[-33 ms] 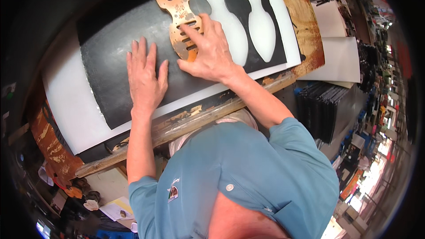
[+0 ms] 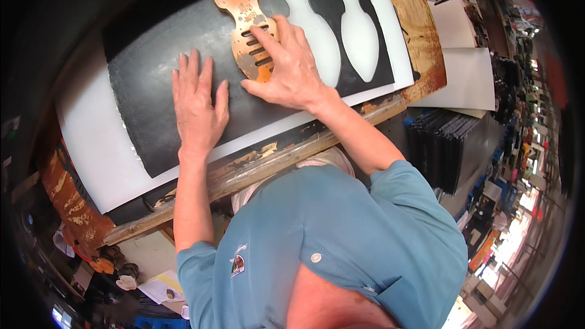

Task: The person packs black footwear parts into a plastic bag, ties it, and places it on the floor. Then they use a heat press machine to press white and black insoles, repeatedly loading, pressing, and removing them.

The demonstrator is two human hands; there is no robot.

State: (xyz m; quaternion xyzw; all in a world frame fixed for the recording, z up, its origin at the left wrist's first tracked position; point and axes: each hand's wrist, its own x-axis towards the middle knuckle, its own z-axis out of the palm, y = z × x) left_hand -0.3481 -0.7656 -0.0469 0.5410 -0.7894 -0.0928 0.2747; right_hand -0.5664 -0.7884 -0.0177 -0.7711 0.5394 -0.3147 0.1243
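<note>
An orange-brown, sole-shaped cutting die (image 2: 245,15) lies on a black sheet (image 2: 140,85). It has a large hole at its far end and several slots across its wider near part. My right hand (image 2: 291,67) grips that near part, thumb at the tip and fingers over the slots and right edge, covering some of it. Flat on the sheet to the left of the die, my left hand (image 2: 200,103) rests with fingers stretched out. Right of the die, two sole-shaped cutouts (image 2: 359,36) in the black sheet show white underneath.
A white board (image 2: 91,140) lies under the black sheet, on a worn table with a wooden front rail (image 2: 250,180). Beyond the table's right side stand a stack of black sheets (image 2: 442,146) and pale sheets (image 2: 469,79). Below left are papers (image 2: 161,286) and clutter.
</note>
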